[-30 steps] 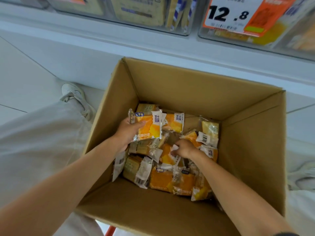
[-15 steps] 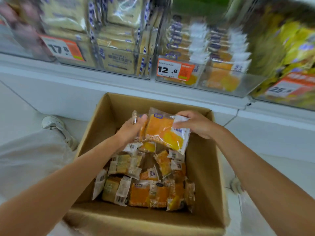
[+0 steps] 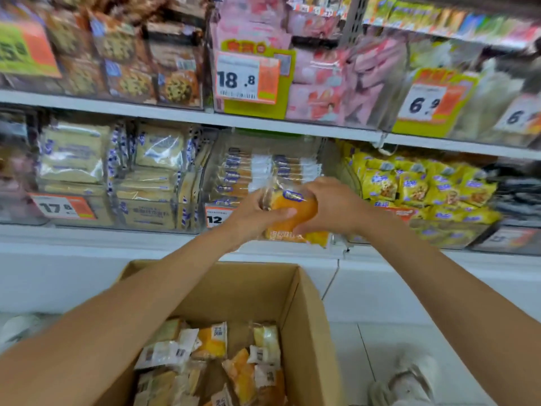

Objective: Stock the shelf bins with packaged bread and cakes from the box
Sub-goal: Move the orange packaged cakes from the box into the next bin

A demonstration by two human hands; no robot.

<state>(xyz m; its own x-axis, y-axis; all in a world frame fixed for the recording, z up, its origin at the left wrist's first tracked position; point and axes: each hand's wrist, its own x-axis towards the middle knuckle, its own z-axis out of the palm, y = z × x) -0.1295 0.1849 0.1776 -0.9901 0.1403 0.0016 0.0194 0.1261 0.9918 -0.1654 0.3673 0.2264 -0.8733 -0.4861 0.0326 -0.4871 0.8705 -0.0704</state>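
orange cake packets (image 3: pixel 294 213), a small bundle in clear wrap; held raised in front of the middle shelf bin (image 3: pixel 263 168), above the cardboard box (image 3: pixel 307 303) and apart from it; left hand (image 3: pixel 248 215) curled round the bundle's left end, thumb laid across the front; right hand (image 3: pixel 336 205) clasped over its top and right end, fingers wrapped round it; how many packets the bundle held could not be told. the bin behind carried rows of like packets, its price tag (image 3: pixel 215 219) partly hidden by the left wrist; pale bread bin (image 3: pixel 146 177) on one side, yellow snack bin (image 3: pixel 409 186) on the other. the box stood open below, loose packets (image 3: pixel 234 358) lying in it. step judged: carry to bin, placing not yet done; next move would call for lifting the bundle over the bin's front wall, setting it in line with the rows, then loosening both hands.
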